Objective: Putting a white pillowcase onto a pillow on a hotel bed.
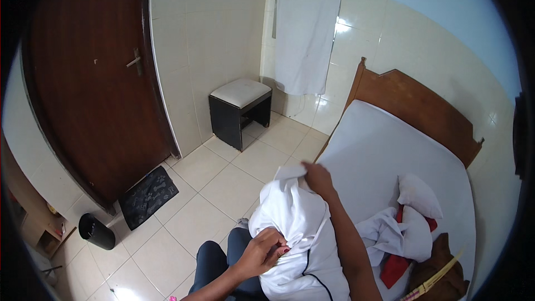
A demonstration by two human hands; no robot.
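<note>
A bulky white cloth (292, 209) with thin black piping lies bunched over my lap and the bed's near side. My left hand (263, 253) pinches a fold of it near its middle, thumb against fingers. Farther up, my right hand (319, 179) grips the cloth's far edge, where a flat flap sticks out to the left. Folds hide whatever is inside the bulge. Beneath it show my knees in dark trousers (213, 259).
To the right, the bed (372, 142) has a wooden headboard (413, 100), a small white pillow (419, 196), red cloth (395, 271) and a brown item (443, 259). Leftward stand a padded stool (241, 93), a black bin (98, 234) and a wooden door (92, 71) by a dark mat (148, 198).
</note>
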